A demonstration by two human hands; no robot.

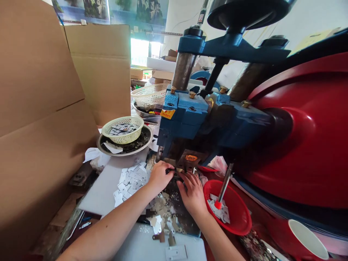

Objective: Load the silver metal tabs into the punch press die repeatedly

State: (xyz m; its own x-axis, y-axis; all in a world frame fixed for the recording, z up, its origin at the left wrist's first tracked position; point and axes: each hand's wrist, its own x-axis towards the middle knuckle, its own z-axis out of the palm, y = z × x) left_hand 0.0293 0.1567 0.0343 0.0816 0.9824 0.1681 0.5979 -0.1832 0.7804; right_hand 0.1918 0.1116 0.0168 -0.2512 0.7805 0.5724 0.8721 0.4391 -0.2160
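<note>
My left hand (160, 176) holds its grip closed on a small metal plate (178, 169) at the die under the blue press (187, 116). My right hand (193, 194) lies open, fingertips steadying the plate. Judged step: seating. Next move requires exact alignment, fingers clear.

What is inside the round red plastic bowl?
Flat silvery metal pieces lie in the round red plastic bowl, and a red-tipped metal rod dips in. The bowl floor beneath them is covered.
</note>
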